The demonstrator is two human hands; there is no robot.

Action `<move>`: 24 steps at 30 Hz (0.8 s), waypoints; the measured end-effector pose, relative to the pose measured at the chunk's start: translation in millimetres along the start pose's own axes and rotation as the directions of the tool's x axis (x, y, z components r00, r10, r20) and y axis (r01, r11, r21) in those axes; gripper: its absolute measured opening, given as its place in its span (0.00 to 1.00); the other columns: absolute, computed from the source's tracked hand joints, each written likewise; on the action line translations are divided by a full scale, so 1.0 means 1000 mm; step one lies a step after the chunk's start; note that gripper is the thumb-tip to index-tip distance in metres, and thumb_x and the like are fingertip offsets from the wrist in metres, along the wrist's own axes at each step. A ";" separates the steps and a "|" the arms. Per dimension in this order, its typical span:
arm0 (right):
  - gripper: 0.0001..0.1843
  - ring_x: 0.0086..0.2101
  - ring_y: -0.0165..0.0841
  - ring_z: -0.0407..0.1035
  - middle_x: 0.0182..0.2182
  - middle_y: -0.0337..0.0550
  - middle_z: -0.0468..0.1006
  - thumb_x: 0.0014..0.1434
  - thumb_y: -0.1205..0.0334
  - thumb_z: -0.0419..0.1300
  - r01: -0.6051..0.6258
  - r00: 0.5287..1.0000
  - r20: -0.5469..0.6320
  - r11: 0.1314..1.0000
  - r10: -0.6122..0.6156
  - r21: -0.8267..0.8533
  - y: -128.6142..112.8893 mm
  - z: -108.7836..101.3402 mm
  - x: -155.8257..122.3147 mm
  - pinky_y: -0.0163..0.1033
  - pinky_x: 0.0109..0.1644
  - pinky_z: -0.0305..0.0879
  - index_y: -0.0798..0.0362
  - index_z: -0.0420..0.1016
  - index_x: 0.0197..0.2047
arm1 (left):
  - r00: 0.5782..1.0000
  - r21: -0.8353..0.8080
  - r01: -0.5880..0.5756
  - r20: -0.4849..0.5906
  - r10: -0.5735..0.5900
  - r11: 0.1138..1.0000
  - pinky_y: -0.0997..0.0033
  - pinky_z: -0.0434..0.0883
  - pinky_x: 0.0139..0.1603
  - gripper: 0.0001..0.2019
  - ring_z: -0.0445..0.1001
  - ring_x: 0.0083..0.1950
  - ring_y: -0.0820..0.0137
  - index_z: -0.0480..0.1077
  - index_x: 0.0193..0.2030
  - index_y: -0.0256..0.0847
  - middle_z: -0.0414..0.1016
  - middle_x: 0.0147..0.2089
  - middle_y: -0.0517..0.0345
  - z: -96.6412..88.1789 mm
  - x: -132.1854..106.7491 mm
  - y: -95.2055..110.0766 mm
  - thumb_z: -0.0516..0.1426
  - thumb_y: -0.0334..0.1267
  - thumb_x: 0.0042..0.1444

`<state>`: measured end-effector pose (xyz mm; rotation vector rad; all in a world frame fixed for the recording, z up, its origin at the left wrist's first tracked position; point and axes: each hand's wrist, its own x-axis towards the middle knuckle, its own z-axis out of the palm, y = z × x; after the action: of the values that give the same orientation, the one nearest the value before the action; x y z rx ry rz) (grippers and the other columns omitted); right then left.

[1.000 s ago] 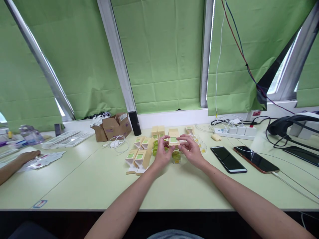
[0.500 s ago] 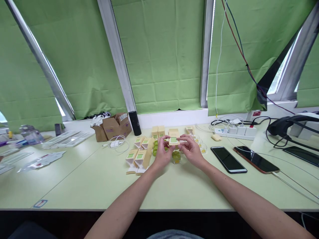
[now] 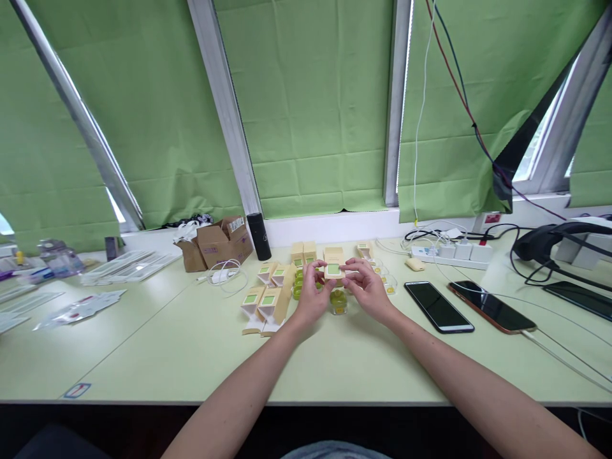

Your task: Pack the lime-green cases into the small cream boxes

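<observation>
Held from both sides

We clamp the small carton [image 3: 333,271] between the fingers of our left hand [image 3: 313,296] and right hand [image 3: 369,290], neither nearer; the green jar [image 3: 338,303] on the tabletop [image 3: 354,370] shows just below it.

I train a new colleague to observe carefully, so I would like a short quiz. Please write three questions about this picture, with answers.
1. What do the left hand and the right hand hold between them?
a) scissors
b) a pale carton with a green square
c) a pen

2. True or false: the black cylinder stands to the right of the cardboard box.

3. What is plugged into the phone with the orange edge?

Key: 1. b; 2. true; 3. a white cable.
</observation>
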<state>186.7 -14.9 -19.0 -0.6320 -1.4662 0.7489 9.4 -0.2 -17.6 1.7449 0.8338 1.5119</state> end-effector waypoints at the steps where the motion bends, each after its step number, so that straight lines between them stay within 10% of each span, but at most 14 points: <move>1: 0.17 0.37 0.31 0.78 0.56 0.47 0.65 0.63 0.47 0.68 0.001 1.000 0.000 1.000 -0.001 0.000 0.000 0.000 0.000 0.48 0.49 0.80 0.45 0.80 0.50 | 1.000 0.009 -0.005 0.006 0.005 1.000 0.63 0.74 0.50 0.22 0.74 0.49 0.65 0.65 0.58 0.48 0.72 0.51 0.51 0.000 0.000 0.000 0.65 0.51 0.62; 24: 0.17 0.36 0.30 0.77 0.56 0.48 0.65 0.64 0.46 0.67 0.006 1.000 0.014 1.000 -0.005 -0.022 -0.001 0.000 -0.001 0.48 0.49 0.80 0.45 0.80 0.50 | 0.995 0.064 -0.092 -0.024 0.094 0.994 0.66 0.73 0.48 0.16 0.71 0.44 0.70 0.71 0.54 0.46 0.66 0.57 0.50 0.000 0.001 0.003 0.64 0.48 0.63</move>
<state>187.0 -15.9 -19.1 -0.6407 -1.4905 0.7348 9.5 -0.6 -14.5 1.8358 0.8319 1.5885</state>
